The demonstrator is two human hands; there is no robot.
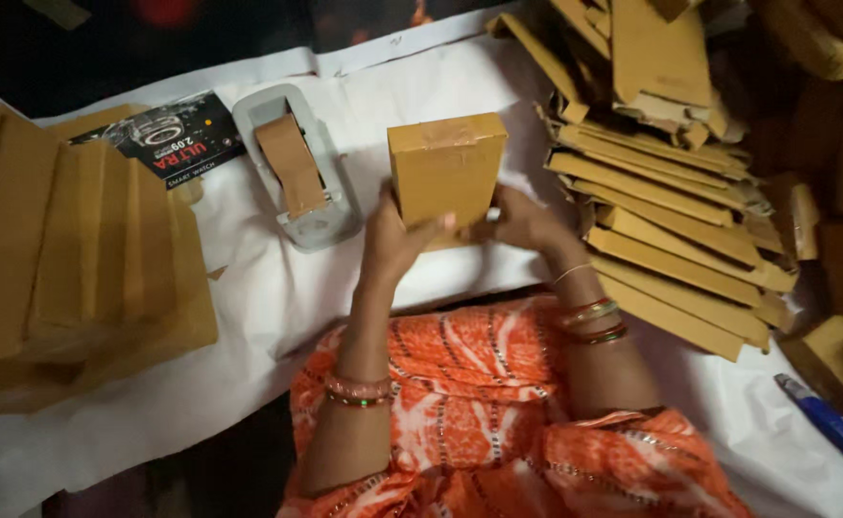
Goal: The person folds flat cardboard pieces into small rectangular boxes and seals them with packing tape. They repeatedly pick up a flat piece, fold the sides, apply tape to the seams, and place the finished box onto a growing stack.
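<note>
Both hands are on the small brown cardboard box (447, 170), which stands upright on its lower end on the white-covered worktop (277, 288). The left hand (394, 240) is wrapped against the box's lower left corner, fingers curled shut on it, thumb up along the side. The right hand (522, 223) grips the lower right corner from the other side, fingers tucked under the bottom edge and closed on it. So the box sits clamped between the two hands, its taped top end pointing away from the person.

Just beyond and to the left of the left hand lies a grey tape dispenser (301, 168) loaded with a roll of brown tape. Further left of that hand is a black printed product box (167, 139), lying flat, and past it a row of flat brown cartons (66, 249) leaning together.

To the right of the right hand, very near the wrist, a big heap of folded flat brown cartons (671, 221) is stacked in overlapping layers. Well off to the right, nearer the person, a blue pen (834, 427) rests on the white cover. Bangles ring both wrists.
</note>
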